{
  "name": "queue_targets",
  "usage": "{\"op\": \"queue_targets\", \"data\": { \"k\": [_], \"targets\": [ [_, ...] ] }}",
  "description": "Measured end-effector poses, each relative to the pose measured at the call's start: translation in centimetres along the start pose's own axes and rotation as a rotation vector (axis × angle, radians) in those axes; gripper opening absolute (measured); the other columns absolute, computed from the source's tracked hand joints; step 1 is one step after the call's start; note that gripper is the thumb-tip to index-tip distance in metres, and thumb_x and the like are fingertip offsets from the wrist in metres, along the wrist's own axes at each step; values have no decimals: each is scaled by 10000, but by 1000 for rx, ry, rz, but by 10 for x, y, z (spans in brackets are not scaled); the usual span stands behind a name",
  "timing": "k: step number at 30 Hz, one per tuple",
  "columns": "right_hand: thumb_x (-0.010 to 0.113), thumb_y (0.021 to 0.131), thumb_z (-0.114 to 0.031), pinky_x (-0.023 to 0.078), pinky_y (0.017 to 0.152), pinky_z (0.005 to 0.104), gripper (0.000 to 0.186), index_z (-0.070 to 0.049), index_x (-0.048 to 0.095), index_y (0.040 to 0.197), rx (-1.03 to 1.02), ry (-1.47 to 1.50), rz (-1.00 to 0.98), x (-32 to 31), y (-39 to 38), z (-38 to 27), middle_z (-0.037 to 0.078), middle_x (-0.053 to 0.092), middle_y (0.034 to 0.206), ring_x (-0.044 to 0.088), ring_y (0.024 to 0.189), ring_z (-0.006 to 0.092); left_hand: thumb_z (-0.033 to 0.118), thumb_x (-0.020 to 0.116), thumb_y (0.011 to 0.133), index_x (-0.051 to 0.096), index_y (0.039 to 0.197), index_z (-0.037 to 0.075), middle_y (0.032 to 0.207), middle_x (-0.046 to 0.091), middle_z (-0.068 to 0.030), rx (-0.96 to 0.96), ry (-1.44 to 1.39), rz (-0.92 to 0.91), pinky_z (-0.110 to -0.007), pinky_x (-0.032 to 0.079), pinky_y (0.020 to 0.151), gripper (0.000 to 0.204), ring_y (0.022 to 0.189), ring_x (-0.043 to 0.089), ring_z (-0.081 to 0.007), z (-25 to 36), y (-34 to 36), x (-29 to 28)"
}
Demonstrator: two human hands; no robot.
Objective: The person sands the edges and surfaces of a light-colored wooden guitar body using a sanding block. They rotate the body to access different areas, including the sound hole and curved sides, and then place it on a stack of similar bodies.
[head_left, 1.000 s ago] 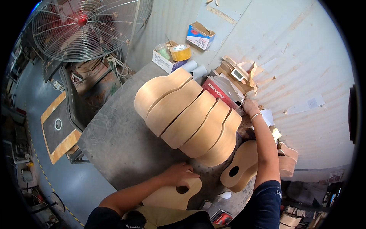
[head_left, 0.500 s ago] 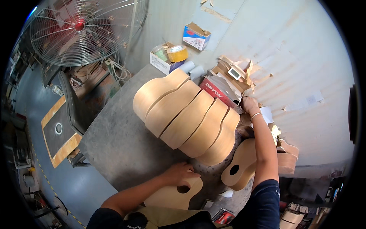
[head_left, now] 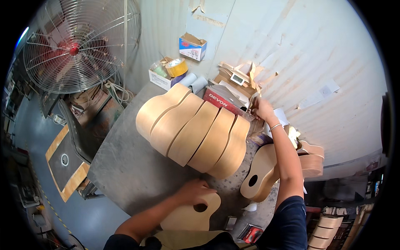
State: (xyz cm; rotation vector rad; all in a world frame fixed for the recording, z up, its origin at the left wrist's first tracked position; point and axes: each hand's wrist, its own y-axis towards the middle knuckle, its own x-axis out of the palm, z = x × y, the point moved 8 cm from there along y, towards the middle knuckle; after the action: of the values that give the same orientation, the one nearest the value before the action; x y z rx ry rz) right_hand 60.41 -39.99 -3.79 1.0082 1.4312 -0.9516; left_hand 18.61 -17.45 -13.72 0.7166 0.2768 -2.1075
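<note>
My left hand (head_left: 194,191) grips the top edge of a pale wooden small guitar body (head_left: 183,217) with a round sound hole, low in the picture against my front. My right hand (head_left: 263,109) is stretched to the back right, fingers curled into clutter beside a red cardboard box (head_left: 214,95); what they hold is too small to make out. Several pale guitar bodies (head_left: 187,137) lie in a leaning row between my hands. Below my right hand, another body with a sound hole (head_left: 260,164) lies beside my forearm.
A grey worktable (head_left: 114,162) carries a box with tape rolls (head_left: 164,79) and scraps. A small blue-and-white box (head_left: 191,50) is on the pale wall. A caged fan (head_left: 75,50) and a board on a stand (head_left: 64,162) are left; stacked wooden parts (head_left: 325,229) are bottom right.
The view has shifted, with the fan and wall lower in it. My right hand has moved slightly up and left within the clutter. My left hand stays on the guitar body.
</note>
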Motion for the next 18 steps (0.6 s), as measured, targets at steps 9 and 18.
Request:
{"op": "queue_targets", "data": {
  "k": [9, 18],
  "targets": [
    [760, 867, -171, 603, 863, 502, 141, -55, 811, 930, 24, -246, 3, 12, 2, 5, 207, 789, 994, 758, 983, 395, 423, 857, 796, 725, 1420, 258, 1253, 663, -84, -19, -16, -18, -441, 510, 1026, 659, 1167, 600, -335, 0, -1, -1],
    [700, 852, -128, 602, 912, 494, 248, -46, 831, 1045, 14, -330, -294, 39, 9, -6, 185, 801, 1097, 759, 1067, 390, 444, 852, 791, 717, 1430, 262, 1260, 659, -80, -20, 27, -8, -436, 512, 1022, 679, 1157, 603, -336, -4, -3, 0]
  ]
}}
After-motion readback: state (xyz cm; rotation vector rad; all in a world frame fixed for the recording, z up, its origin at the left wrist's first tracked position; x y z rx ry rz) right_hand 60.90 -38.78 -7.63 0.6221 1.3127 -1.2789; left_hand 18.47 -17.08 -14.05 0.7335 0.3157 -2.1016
